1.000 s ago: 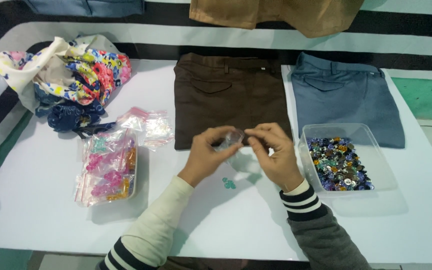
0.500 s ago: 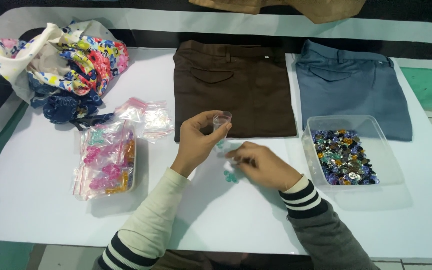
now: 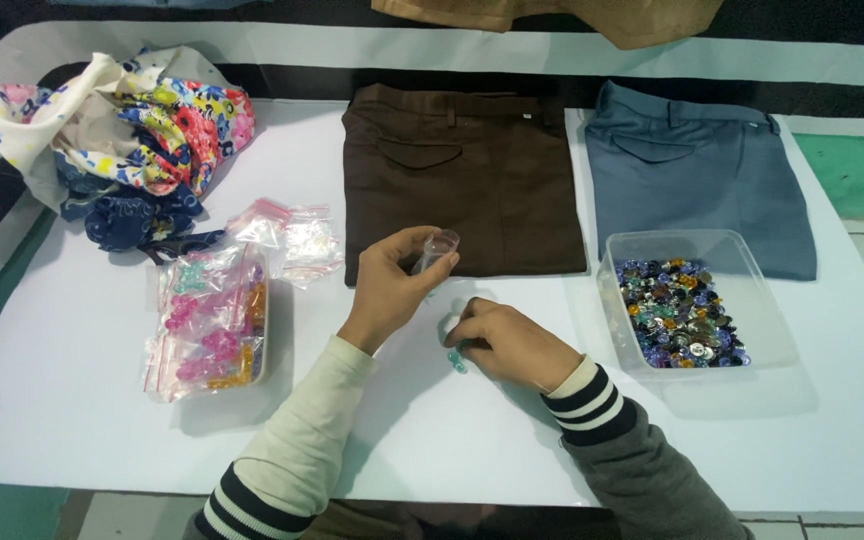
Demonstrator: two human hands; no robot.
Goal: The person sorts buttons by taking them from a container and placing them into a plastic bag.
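L hand [image 3: 390,290] still pinching small clear bag [image 3: 436,250] w/ fingertips; R hand [image 3: 508,342] now lying curled over teal beads [image 3: 455,358] on white table [image 3: 82,420], lower than 1 s ago.

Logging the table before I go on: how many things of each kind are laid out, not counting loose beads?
Folded trousers: 2, brown and blue-grey
Clear plastic tubs: 2, and
Small clear bags: 2, and
Heap of flowered cloth: 1
Total: 7

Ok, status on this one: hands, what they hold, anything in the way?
Left hand up, pinching small clear bag. Right hand down on table, fingers at teal beads. Bead tray to the right, nothing in the way.
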